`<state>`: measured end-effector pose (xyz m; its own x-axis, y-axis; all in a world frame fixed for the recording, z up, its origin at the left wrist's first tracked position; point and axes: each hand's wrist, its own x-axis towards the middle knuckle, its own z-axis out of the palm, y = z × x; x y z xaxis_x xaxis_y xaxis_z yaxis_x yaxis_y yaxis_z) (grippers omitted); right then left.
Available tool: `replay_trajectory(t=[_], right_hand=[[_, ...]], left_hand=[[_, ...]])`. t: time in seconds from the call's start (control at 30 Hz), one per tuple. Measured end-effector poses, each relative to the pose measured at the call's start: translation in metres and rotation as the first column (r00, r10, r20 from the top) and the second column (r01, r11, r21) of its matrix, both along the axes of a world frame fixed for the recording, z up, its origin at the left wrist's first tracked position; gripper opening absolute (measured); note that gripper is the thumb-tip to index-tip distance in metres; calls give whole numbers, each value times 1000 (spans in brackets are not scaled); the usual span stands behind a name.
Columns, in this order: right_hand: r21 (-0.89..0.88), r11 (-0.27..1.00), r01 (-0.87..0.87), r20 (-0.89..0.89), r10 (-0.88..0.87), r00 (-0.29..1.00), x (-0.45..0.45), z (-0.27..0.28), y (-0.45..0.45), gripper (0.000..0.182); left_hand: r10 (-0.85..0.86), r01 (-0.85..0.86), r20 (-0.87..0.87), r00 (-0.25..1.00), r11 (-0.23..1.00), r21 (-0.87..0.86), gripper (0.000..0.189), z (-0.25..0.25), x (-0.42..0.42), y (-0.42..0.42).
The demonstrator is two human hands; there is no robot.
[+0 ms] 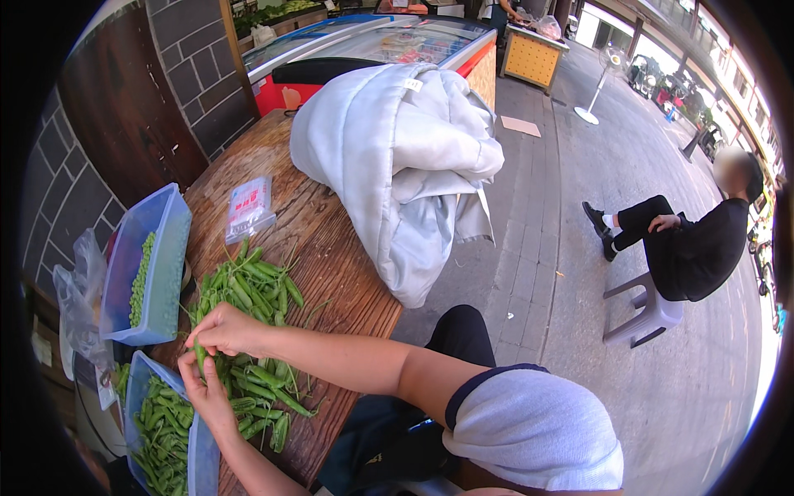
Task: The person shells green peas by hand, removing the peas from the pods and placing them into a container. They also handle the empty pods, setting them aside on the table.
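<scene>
A green pea pod (pixel 199 354) is held between my two hands over the pile. The fingertips of my right hand (pixel 232 330) pinch its upper end. Below, my left hand (pixel 208 394) grips the lower part with thumb and fingers. Loose pea pods (pixel 254 282) lie heaped on the wooden table (pixel 347 248) around and beyond my hands. Shelled peas (pixel 143 279) lie in a blue translucent plastic bin (pixel 160 304) past my hands. Beside my left forearm, a second blue plastic bin (pixel 205 452) holds many green pods (pixel 162 428).
A bunched silver-grey quilted cover (pixel 366 149) hangs over the table's edge. A printed zip-lock plastic bag (pixel 250 208) lies near the pods. Clear plastic bags (pixel 84 297) hang beside the bins. Chest freezers (pixel 428 40) stand beyond. A person (pixel 701 248) sits on a plastic stool (pixel 648 313).
</scene>
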<state>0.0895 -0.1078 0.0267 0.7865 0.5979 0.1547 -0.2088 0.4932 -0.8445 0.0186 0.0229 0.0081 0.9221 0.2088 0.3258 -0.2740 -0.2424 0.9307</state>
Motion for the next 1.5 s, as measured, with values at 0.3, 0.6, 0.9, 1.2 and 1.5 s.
replay_trajectory(t=[0.3,0.6,0.9,1.2,1.5], right_hand=[[-64,954,292,125,-282,951,3,-16,17,11],[-185,838,513,371,-424,826,5,-22,20,11],[-241,822,516,461,-371,806,0,-16,14,10],[-372,882,289,396,-131,909,3,-13,8,16],[-193,867,460,561,-287,776,12,-32,17,24]], left_hand=[[-51,22,-187,981,988,-154,12,4,-6,-15],[-121,-27,-312,942,902,-432,9,8,-7,-21],[-125,-72,-371,920,878,-473,14,4,-4,-16],[-219,-31,-451,865,874,-485,17,4,-4,9],[46,-108,-134,990,856,-506,14,-9,7,-7]])
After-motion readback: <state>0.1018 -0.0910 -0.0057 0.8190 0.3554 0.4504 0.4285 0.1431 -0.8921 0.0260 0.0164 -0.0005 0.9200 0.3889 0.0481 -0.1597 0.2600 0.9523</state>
